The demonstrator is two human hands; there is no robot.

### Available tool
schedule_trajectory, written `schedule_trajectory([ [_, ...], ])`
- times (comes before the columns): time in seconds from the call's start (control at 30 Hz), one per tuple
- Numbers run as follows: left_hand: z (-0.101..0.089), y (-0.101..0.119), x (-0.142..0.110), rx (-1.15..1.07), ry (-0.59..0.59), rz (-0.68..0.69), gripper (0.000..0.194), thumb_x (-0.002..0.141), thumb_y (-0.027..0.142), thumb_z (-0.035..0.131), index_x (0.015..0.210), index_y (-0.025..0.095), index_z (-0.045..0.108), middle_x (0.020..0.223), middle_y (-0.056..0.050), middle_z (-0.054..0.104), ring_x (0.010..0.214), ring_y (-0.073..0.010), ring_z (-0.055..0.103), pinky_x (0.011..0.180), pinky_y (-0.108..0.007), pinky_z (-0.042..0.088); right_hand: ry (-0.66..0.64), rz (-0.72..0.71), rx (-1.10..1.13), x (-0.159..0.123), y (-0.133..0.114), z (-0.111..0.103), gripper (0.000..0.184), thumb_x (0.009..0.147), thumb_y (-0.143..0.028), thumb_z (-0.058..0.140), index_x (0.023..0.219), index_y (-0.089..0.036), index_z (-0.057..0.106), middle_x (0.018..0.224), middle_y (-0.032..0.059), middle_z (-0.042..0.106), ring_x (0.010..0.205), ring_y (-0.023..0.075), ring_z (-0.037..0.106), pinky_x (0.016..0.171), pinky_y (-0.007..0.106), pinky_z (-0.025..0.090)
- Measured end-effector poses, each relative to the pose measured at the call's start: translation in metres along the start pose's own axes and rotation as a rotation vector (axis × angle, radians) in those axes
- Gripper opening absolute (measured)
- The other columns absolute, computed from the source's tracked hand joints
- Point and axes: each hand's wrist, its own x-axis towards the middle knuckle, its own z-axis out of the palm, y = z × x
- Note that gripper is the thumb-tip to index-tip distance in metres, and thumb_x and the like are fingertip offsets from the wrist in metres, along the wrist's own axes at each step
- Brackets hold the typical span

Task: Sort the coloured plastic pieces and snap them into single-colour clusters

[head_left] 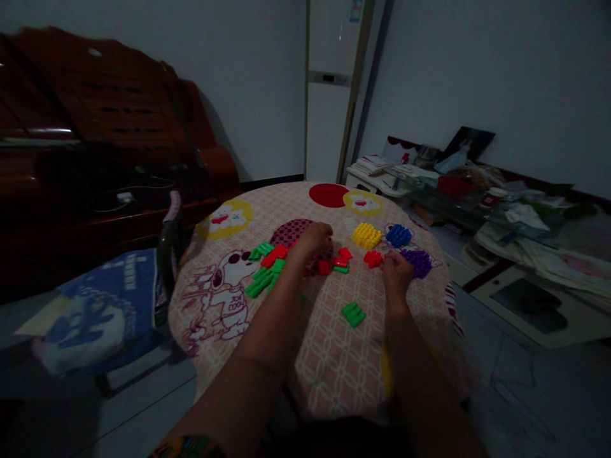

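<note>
My left hand [317, 240] reaches over the middle of the table, fingers curled downward. Whatever it may hold is hidden. Under and left of it lie loose red plastic building blocks [274, 256] and green plastic building blocks [262, 280]. More red pieces [342, 257] lie just right of this hand. My right hand [398, 272] is closed, its fingertips at the right edge of a small cluster of red building blocks [373, 259]. Around it sit joined groups of yellow blocks [366, 236], blue blocks [399, 235] and purple blocks [417, 263]. A green piece [353, 314] lies nearer me.
A patterned cloth covers the round table [329, 362]. On the left stand a chair draped with blue cloth [109, 312] and a wooden bench [119, 114]. A cluttered glass-topped cabinet [458, 197] stands at right, and a tall white unit [329, 127] behind.
</note>
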Motion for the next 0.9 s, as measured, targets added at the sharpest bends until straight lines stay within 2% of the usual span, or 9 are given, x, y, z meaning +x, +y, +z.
schedule_trajectory([
  [0.1, -0.025, -0.043, -0.016, 0.119, -0.078, -0.198, 0.042, 0.077, 0.02, 0.073, 0.119, 0.017, 0.071, 0.114, -0.008, 0.073, 0.102, -0.0232, 0.066, 0.086, -0.026, 0.05, 0.007, 0.043, 0.021, -0.001, -0.003, 0.0, 0.03, 0.073, -0.035, 0.049, 0.083, -0.018, 0.072, 0.08, 0.0078, 0.073, 0.075, 0.0242, 0.068, 0.068, 0.033, 0.053],
  [0.2, -0.033, -0.073, -0.029, 0.163, -0.19, -0.308, 0.043, 0.07, 0.02, 0.079, 0.113, 0.014, 0.073, 0.11, -0.011, 0.074, 0.1, -0.0247, 0.067, 0.084, -0.028, 0.051, -0.001, 0.044, 0.022, -0.002, -0.006, -0.001, 0.03, 0.072, -0.034, 0.049, 0.083, -0.017, 0.072, 0.079, 0.0079, 0.073, 0.074, 0.0243, 0.068, 0.069, 0.034, 0.053],
  [0.37, -0.021, -0.084, -0.031, 0.145, -0.21, -0.344, 0.034, 0.068, 0.014, 0.077, 0.102, 0.012, 0.075, 0.097, -0.012, 0.076, 0.091, -0.025, 0.068, 0.079, -0.031, 0.052, -0.003, 0.015, 0.015, -0.004, -0.01, -0.003, 0.031, 0.074, -0.035, 0.047, 0.083, -0.017, 0.072, 0.077, 0.008, 0.073, 0.072, 0.0237, 0.067, 0.068, 0.033, 0.051],
  [0.5, -0.015, -0.074, -0.022, 0.095, -0.054, -0.344, 0.029, 0.068, 0.015, 0.076, 0.097, 0.015, 0.075, 0.091, -0.009, 0.076, 0.089, -0.023, 0.068, 0.077, -0.027, 0.051, -0.001, 0.017, -0.011, -0.004, -0.011, -0.004, 0.031, 0.075, -0.036, 0.048, 0.082, -0.017, 0.072, 0.075, 0.0076, 0.073, 0.071, 0.0234, 0.066, 0.067, 0.033, 0.051],
  [0.6, -0.014, -0.052, -0.014, 0.037, 0.051, -0.218, 0.033, 0.069, 0.015, 0.074, 0.101, 0.017, 0.075, 0.099, -0.007, 0.076, 0.093, -0.0208, 0.068, 0.078, -0.023, 0.049, -0.005, 0.031, -0.012, -0.004, -0.011, -0.004, 0.03, 0.075, -0.037, 0.05, 0.081, -0.017, 0.072, 0.074, 0.0075, 0.073, 0.07, 0.0237, 0.066, 0.066, 0.032, 0.05],
  [0.63, -0.012, -0.041, -0.012, 0.007, 0.022, -0.151, 0.034, 0.068, 0.015, 0.074, 0.102, 0.018, 0.075, 0.1, -0.006, 0.076, 0.092, -0.0199, 0.068, 0.077, -0.022, 0.049, -0.005, 0.038, -0.012, -0.004, -0.012, -0.004, 0.031, 0.075, -0.037, 0.05, 0.081, -0.017, 0.072, 0.074, 0.0075, 0.073, 0.07, 0.0238, 0.066, 0.066, 0.032, 0.05],
  [0.77, 0.005, 0.001, -0.006, -0.052, -0.238, 0.083, 0.037, 0.064, 0.018, 0.08, 0.101, 0.019, 0.076, 0.096, -0.004, 0.077, 0.086, -0.0186, 0.068, 0.07, -0.021, 0.047, -0.006, 0.05, -0.015, -0.004, -0.012, -0.004, 0.032, 0.076, -0.038, 0.049, 0.082, -0.017, 0.073, 0.077, 0.0076, 0.074, 0.071, 0.0234, 0.066, 0.066, 0.032, 0.05],
  [0.83, 0.017, 0.013, -0.004, -0.012, -0.266, 0.103, 0.037, 0.062, 0.019, 0.082, 0.098, 0.018, 0.076, 0.094, -0.006, 0.076, 0.084, -0.0199, 0.068, 0.07, -0.023, 0.047, -0.007, 0.048, -0.01, -0.004, -0.012, -0.004, 0.032, 0.076, -0.039, 0.049, 0.082, -0.017, 0.073, 0.077, 0.0076, 0.073, 0.071, 0.023, 0.066, 0.066, 0.032, 0.05],
  [0.9, 0.025, 0.016, -0.004, 0.006, -0.225, 0.089, 0.032, 0.064, 0.019, 0.082, 0.095, 0.017, 0.075, 0.092, -0.007, 0.076, 0.083, -0.0204, 0.068, 0.071, -0.024, 0.047, -0.009, 0.046, 0.006, -0.004, -0.012, -0.003, 0.033, 0.076, -0.038, 0.048, 0.081, -0.017, 0.072, 0.077, 0.0077, 0.073, 0.07, 0.0227, 0.066, 0.066, 0.032, 0.05],
])
